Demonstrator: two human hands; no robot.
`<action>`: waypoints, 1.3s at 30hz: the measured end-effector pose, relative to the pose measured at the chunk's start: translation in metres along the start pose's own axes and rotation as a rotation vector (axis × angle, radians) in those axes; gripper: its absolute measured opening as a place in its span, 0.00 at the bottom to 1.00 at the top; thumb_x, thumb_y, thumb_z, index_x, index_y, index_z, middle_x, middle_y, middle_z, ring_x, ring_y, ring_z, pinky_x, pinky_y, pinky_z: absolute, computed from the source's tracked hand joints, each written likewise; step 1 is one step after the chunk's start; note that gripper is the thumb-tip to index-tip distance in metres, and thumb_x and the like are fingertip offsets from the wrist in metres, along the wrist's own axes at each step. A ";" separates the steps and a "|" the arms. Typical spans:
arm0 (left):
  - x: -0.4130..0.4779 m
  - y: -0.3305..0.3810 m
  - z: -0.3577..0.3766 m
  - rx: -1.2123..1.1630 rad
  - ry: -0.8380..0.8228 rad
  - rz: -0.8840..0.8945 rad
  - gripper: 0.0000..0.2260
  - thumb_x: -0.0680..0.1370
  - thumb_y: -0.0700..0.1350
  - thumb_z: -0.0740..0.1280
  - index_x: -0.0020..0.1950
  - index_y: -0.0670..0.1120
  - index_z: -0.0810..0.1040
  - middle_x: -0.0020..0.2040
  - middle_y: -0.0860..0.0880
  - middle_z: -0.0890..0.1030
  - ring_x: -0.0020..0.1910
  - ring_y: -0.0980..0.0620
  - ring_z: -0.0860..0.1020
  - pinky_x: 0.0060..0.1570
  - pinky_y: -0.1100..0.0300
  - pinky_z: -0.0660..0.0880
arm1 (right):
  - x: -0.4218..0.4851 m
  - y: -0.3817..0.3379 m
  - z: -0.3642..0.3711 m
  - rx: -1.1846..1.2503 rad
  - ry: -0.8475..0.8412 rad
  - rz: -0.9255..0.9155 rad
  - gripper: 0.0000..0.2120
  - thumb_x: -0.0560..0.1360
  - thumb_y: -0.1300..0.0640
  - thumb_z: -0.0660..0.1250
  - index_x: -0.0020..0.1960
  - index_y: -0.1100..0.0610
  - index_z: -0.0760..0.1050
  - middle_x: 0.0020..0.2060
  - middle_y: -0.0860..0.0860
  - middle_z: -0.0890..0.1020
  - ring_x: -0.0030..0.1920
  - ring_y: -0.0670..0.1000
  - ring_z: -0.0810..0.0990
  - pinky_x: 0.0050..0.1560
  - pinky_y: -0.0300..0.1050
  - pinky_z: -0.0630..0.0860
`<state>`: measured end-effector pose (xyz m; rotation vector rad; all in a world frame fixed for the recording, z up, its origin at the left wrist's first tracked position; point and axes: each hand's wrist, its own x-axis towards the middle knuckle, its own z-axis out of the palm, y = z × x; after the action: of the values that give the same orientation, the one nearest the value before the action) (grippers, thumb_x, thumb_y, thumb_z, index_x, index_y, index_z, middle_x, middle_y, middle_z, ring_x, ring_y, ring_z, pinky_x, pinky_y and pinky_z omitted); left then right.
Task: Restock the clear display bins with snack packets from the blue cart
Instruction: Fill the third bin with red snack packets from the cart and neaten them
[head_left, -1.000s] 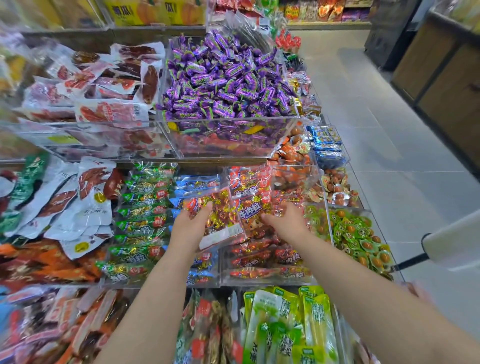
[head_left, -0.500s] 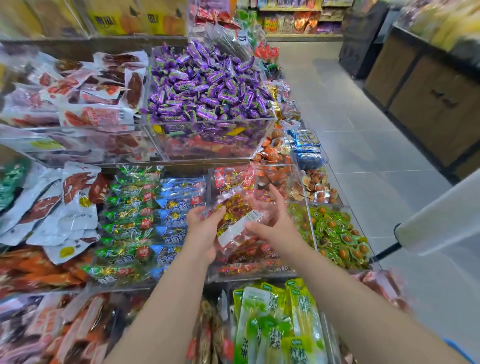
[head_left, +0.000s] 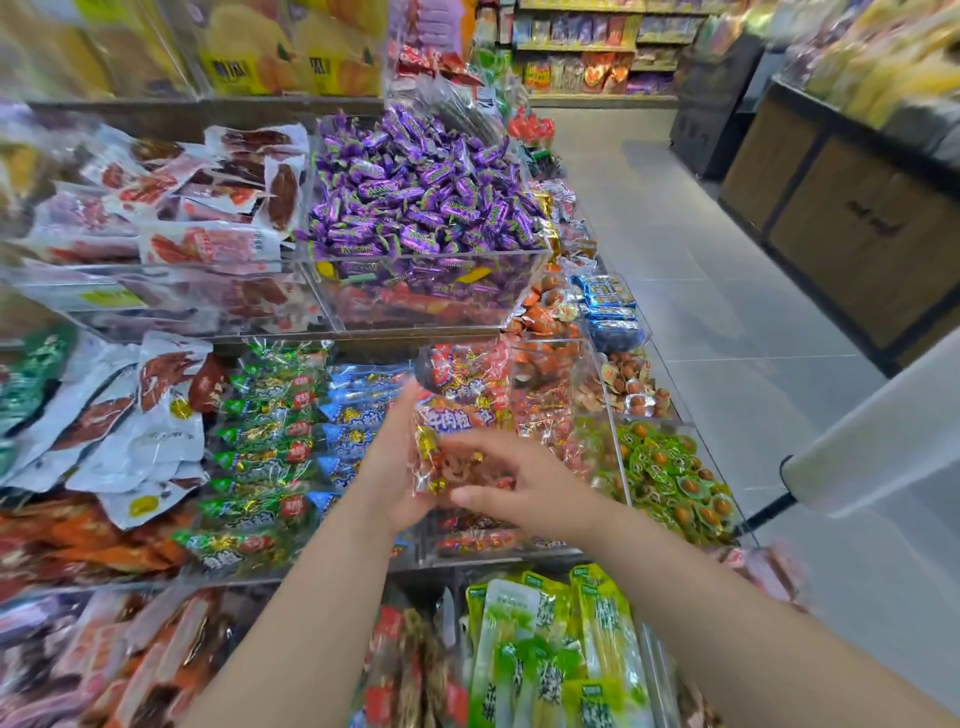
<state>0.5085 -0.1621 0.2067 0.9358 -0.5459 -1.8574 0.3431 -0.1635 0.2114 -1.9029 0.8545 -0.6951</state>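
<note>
Left hand (head_left: 392, 467) and right hand (head_left: 511, 486) both clasp 1 red snack packet (head_left: 457, 441) above the clear bin (head_left: 519, 553), probably to lay it flat.

A pale grey tiled floor (head_left: 691, 291) runs toward twelve o'clock. Stocked shelves (head_left: 576, 49) line the far wall, and a dark wooden cabinet (head_left: 852, 218) stands at two o'clock.
</note>
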 end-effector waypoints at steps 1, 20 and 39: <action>0.000 -0.001 -0.004 -0.014 -0.010 0.006 0.24 0.76 0.61 0.60 0.56 0.43 0.81 0.51 0.41 0.83 0.49 0.41 0.82 0.46 0.46 0.80 | -0.001 0.000 0.001 0.002 0.006 -0.017 0.17 0.72 0.53 0.71 0.60 0.50 0.77 0.56 0.42 0.77 0.58 0.34 0.73 0.59 0.29 0.68; 0.018 -0.017 -0.030 1.714 0.622 0.113 0.16 0.77 0.59 0.63 0.42 0.47 0.72 0.41 0.49 0.76 0.40 0.51 0.75 0.35 0.57 0.70 | 0.026 0.054 -0.056 -0.046 0.191 0.532 0.16 0.69 0.57 0.75 0.44 0.46 0.68 0.42 0.46 0.74 0.35 0.44 0.71 0.32 0.37 0.69; 0.035 -0.040 -0.043 2.029 0.703 -0.125 0.19 0.80 0.55 0.59 0.31 0.47 0.67 0.30 0.52 0.69 0.27 0.54 0.67 0.27 0.64 0.62 | 0.061 0.111 0.001 -0.179 0.174 0.648 0.43 0.62 0.49 0.79 0.71 0.55 0.62 0.65 0.51 0.73 0.64 0.51 0.72 0.56 0.41 0.67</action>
<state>0.5111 -0.1746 0.1395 2.6468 -1.9052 -0.2959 0.3498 -0.2501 0.1189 -1.5824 1.5890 -0.3912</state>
